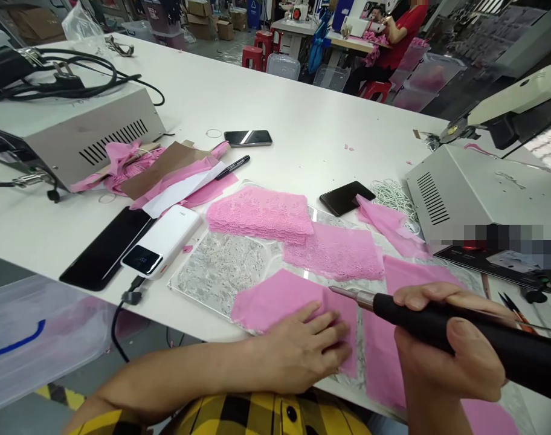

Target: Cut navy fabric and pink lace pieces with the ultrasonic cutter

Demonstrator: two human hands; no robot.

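- At nine o'clock on the counter (302,121) we see a grey control box (71,130) with black cables on top, and pink scraps tucked against its front.
- Just toward us lie a black phone (106,248) and a white power bank (163,240), side by side and touching.
- At the centre sits a clear plate (221,272) with a stack of pink lace (260,212) at its twelve o'clock edge.
- Our left hand (302,350) lies flat, fingers spread, pressing a pink lace piece (280,299) onto the plate's near edge.
- Our right hand (447,350) is clamped round the black handle of a hot cutting tool (438,320); its metal tip hovers over that piece, at two o'clock from the left hand.
- We judge the work partway: cut pieces (336,251) lie beyond at twelve o'clock, while the held piece looks not yet trimmed.
- At three o'clock stands a second grey box (479,190).
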